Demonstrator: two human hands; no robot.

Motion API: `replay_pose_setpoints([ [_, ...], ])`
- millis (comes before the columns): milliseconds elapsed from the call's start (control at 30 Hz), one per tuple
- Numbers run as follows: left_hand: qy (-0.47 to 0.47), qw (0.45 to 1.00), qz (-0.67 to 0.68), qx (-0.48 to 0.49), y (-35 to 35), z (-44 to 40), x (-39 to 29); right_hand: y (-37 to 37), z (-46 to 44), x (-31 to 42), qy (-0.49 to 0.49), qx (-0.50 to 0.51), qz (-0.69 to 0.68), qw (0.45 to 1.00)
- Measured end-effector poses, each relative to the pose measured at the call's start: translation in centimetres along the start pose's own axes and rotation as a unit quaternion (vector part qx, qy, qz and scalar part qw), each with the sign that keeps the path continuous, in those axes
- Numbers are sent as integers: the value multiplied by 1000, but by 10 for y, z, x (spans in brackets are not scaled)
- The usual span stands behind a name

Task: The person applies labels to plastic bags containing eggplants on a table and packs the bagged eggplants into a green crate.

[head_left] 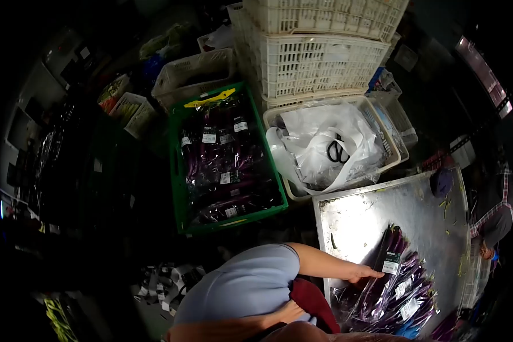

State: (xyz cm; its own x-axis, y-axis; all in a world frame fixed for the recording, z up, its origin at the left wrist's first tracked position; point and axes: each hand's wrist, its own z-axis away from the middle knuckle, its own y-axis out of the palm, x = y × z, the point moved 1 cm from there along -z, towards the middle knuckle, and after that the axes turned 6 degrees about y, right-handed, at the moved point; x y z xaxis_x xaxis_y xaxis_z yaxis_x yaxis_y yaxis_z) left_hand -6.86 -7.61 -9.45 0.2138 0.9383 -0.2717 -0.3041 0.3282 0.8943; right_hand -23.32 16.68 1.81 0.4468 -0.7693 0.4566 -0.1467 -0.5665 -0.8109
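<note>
My left hand (pixel 366 273) reaches over the metal table (pixel 347 211) from the left. It grips the near side of a clear bag of purple eggplants (pixel 392 255) with a dark and white label, its visible fingers lying at the bag's edge. More bagged eggplants (pixel 407 293) with white labels lie beside and below this bag. My right hand does not show. Something blue, too unclear to name, is at the bottom edge among the bags.
A green crate (pixel 175 188) holds packed eggplants. Beside it, a white basket (pixel 390 159) holds plastic bags and black-handled scissors (pixel 337 151). Stacked white crates (pixel 325 65) stand behind. A co-worker's hand (pixel 487 251) is at the right, beyond the table.
</note>
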Motion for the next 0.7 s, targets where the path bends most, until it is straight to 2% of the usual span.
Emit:
replay_pose_setpoints([
  [100, 106, 985, -56, -120, 5, -2, -4, 13, -11, -27, 103, 110, 24, 988],
  [133, 142, 983, -10, -113, -2, -8, -3, 15, -11, -32, 123, 134, 19, 983],
  [200, 145, 988, 27, -48, -8, 3, -13, 16, -15, -39, 155, 162, 3, 975],
  [233, 192, 981, 8, 22, -24, -14, -12, 12, -17, -43, 165, 170, -7, 971],
  [267, 226, 974, -8, 13, -27, -11, -17, 9, -20, -47, 175, 177, -19, 968],
  [300, 250, 966, 13, 65, -14, 16, -32, 6, -21, -48, 185, 184, -27, 965],
  [400, 253, 960, 4, 118, -12, 65, -65, -1, -25, -53, 219, 196, -71, 953],
  [467, 301, 940, -66, 146, -7, 125, -98, -6, -25, -51, 241, 202, -107, 943],
  [533, 344, 924, -137, 93, -30, 168, -120, -13, -24, -49, 264, 203, -148, 931],
  [567, 370, 914, -161, 48, -21, 225, -135, -16, -26, -47, 274, 206, -170, 924],
  [600, 401, 899, -164, 61, -22, 265, -145, -21, -27, -45, 283, 209, -191, 917],
  [633, 427, 881, -204, -9, -51, 286, -150, -26, -28, -43, 292, 212, -216, 907],
  [700, 422, 880, -214, -27, -95, 340, -158, -39, -31, -38, 305, 222, -269, 887],
])
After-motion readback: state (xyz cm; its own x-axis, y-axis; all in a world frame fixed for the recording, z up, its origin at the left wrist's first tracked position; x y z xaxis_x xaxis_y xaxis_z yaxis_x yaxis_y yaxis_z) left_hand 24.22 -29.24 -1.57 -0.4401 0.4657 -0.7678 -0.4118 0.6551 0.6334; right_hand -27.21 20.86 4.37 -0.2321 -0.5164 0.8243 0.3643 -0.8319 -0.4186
